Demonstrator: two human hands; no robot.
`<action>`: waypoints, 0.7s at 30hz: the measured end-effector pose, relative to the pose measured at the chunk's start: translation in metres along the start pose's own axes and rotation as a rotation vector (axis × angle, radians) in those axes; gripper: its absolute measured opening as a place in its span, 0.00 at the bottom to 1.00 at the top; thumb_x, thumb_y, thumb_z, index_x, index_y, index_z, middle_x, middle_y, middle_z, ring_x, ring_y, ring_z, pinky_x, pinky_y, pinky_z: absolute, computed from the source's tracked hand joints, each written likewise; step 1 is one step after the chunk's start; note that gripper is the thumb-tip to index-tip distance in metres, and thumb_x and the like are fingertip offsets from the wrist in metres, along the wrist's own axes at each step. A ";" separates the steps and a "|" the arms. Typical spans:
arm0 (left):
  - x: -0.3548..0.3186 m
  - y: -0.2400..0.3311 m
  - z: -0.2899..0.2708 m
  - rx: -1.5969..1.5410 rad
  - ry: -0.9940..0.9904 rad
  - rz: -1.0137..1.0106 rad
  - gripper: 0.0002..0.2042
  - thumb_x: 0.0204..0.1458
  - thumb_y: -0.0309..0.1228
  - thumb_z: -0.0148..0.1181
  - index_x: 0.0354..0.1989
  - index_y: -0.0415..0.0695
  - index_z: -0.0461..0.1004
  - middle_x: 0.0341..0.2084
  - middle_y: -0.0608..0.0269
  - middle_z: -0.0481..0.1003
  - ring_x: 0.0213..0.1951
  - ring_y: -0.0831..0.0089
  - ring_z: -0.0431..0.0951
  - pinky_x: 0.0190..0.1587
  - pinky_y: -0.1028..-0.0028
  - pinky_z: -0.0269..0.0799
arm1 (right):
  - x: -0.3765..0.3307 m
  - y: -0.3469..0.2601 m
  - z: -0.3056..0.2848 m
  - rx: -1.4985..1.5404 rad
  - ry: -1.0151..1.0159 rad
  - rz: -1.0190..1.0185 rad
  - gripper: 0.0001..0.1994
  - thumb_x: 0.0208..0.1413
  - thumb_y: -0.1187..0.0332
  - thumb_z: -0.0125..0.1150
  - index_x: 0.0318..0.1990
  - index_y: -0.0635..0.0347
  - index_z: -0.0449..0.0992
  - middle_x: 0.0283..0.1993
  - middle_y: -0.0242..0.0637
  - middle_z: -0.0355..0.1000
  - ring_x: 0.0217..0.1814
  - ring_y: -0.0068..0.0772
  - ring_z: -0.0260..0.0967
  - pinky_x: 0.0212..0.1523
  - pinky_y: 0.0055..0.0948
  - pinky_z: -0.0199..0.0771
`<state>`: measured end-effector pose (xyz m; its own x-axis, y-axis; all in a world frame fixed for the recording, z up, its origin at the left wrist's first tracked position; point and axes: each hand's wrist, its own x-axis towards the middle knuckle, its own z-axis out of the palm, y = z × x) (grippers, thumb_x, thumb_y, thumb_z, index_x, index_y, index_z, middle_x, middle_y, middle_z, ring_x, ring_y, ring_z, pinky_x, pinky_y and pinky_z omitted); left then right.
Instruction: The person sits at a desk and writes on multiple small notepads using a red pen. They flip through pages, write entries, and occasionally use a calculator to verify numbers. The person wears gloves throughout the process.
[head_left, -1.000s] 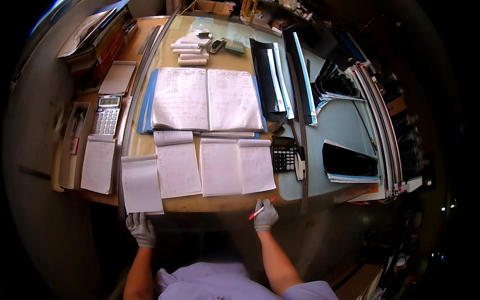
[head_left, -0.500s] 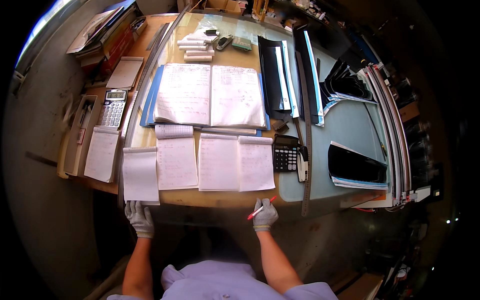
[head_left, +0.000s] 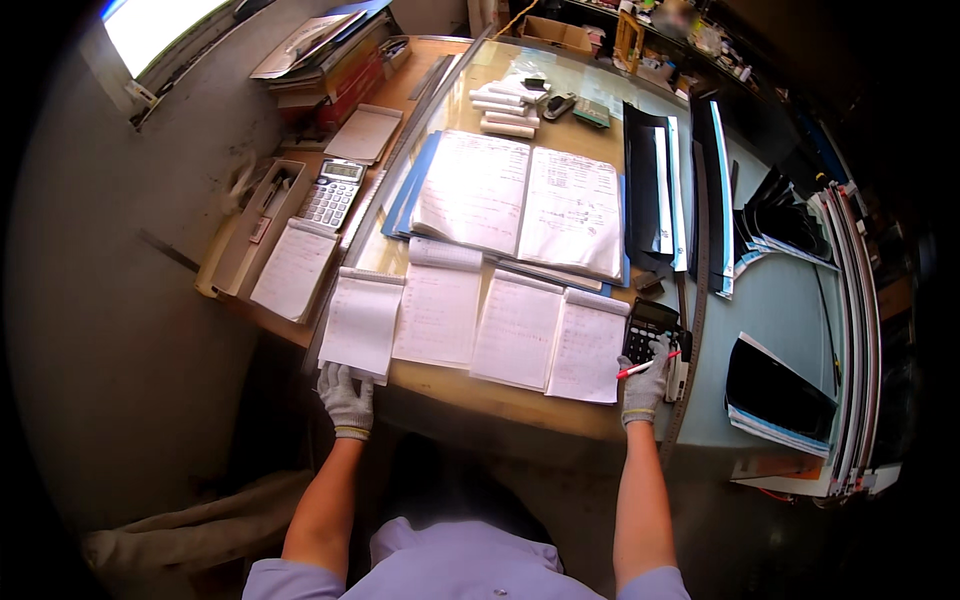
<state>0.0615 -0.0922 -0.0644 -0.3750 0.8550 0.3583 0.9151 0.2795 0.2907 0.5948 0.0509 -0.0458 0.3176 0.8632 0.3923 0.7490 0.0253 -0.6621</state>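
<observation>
Both my hands wear white knit gloves. My left hand (head_left: pixel 346 399) rests at the desk's near edge, just below a small notepad (head_left: pixel 362 322), fingers curled on the edge. My right hand (head_left: pixel 645 380) holds a red pen (head_left: pixel 646 365) and lies over the lower part of a black calculator (head_left: pixel 651 330). Between the hands lie several sheets of handwritten notes (head_left: pixel 515 330). Beyond them a large ledger (head_left: pixel 522 198) lies open on blue folders.
A grey calculator (head_left: pixel 333 192) and a notepad (head_left: pixel 294 270) lie at the left beside a tray. White rolls (head_left: pixel 508 110) sit at the far end. Black folders (head_left: pixel 660 190) and stacked binders (head_left: pixel 845 300) fill the right. A long ruler (head_left: pixel 690 330) runs beside the black calculator.
My right hand has moved up and right from the desk's front edge onto the black calculator, still holding the red pen. The view has shifted; my left hand stays at the edge.
</observation>
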 end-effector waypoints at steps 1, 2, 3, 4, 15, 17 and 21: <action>0.000 0.000 0.003 -0.043 0.037 0.023 0.35 0.60 0.59 0.57 0.55 0.32 0.74 0.60 0.40 0.70 0.67 0.39 0.64 0.70 0.45 0.56 | 0.009 0.009 0.006 0.030 -0.006 0.042 0.40 0.35 0.74 0.85 0.60 0.57 0.69 0.75 0.52 0.60 0.78 0.54 0.57 0.76 0.44 0.59; 0.000 -0.001 0.005 -0.072 0.043 0.004 0.37 0.59 0.61 0.56 0.55 0.32 0.74 0.60 0.40 0.70 0.67 0.39 0.64 0.70 0.45 0.56 | 0.016 0.023 0.010 0.002 -0.044 0.105 0.42 0.36 0.67 0.86 0.61 0.54 0.68 0.77 0.52 0.59 0.78 0.56 0.55 0.77 0.47 0.56; -0.002 -0.003 0.005 -0.092 0.050 -0.018 0.38 0.59 0.63 0.55 0.55 0.32 0.74 0.60 0.40 0.70 0.67 0.39 0.64 0.70 0.46 0.56 | 0.019 0.027 0.014 -0.097 -0.059 0.078 0.43 0.35 0.63 0.87 0.62 0.53 0.68 0.77 0.51 0.58 0.78 0.57 0.55 0.77 0.49 0.54; -0.003 -0.006 0.006 -0.111 0.059 -0.042 0.40 0.59 0.66 0.53 0.54 0.32 0.74 0.59 0.40 0.70 0.67 0.39 0.64 0.70 0.46 0.56 | 0.023 0.024 0.019 -0.194 -0.075 0.048 0.45 0.35 0.59 0.87 0.63 0.51 0.67 0.77 0.50 0.58 0.79 0.59 0.54 0.78 0.51 0.52; 0.025 0.016 -0.003 -0.485 0.151 -0.519 0.18 0.54 0.29 0.69 0.18 0.32 0.70 0.33 0.52 0.73 0.43 0.57 0.72 0.46 0.61 0.68 | 0.038 0.016 0.014 -0.482 -0.153 0.157 0.40 0.38 0.53 0.82 0.60 0.48 0.66 0.81 0.42 0.52 0.79 0.62 0.49 0.76 0.57 0.54; 0.027 0.023 -0.004 -0.468 0.227 -0.438 0.19 0.50 0.27 0.67 0.13 0.35 0.65 0.25 0.54 0.68 0.38 0.53 0.70 0.44 0.57 0.66 | 0.040 0.018 0.014 -0.498 -0.154 0.177 0.39 0.38 0.52 0.82 0.57 0.49 0.66 0.81 0.43 0.52 0.79 0.62 0.51 0.75 0.57 0.56; 0.025 0.023 -0.008 -0.381 0.140 -0.435 0.18 0.53 0.29 0.67 0.16 0.32 0.68 0.33 0.51 0.73 0.43 0.53 0.72 0.48 0.58 0.67 | 0.044 0.013 0.018 -0.518 -0.142 0.184 0.37 0.39 0.52 0.82 0.55 0.51 0.67 0.81 0.45 0.52 0.78 0.63 0.53 0.74 0.57 0.57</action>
<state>0.0721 -0.0680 -0.0415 -0.7433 0.6240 0.2412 0.5651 0.3927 0.7255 0.6076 0.0983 -0.0488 0.4155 0.8901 0.1870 0.8875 -0.3518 -0.2977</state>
